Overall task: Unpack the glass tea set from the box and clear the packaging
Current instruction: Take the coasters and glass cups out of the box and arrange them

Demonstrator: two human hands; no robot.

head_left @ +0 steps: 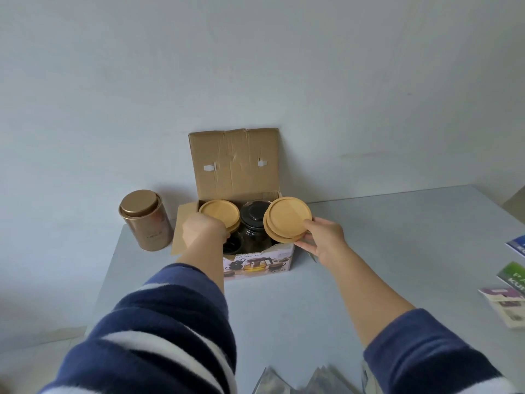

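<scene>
An open cardboard box (235,166) stands against the wall, its lid flap upright and a picture of a tea set on its front. Inside it sits a dark glass teapot (254,226) with a black lid. My left hand (203,230) grips a stack of round wooden coasters (219,213) over the box's left side. My right hand (322,237) holds a second stack of wooden coasters (288,218), tilted, above the box's right side. Dark glass cups show dimly low in the box beside the teapot.
A bronze tin canister (146,220) stands left of the box on the pale table (369,251). Leaflets (511,280) lie at the right edge. Shiny foil packets (298,382) lie at the near edge. The table's left edge runs close past the canister.
</scene>
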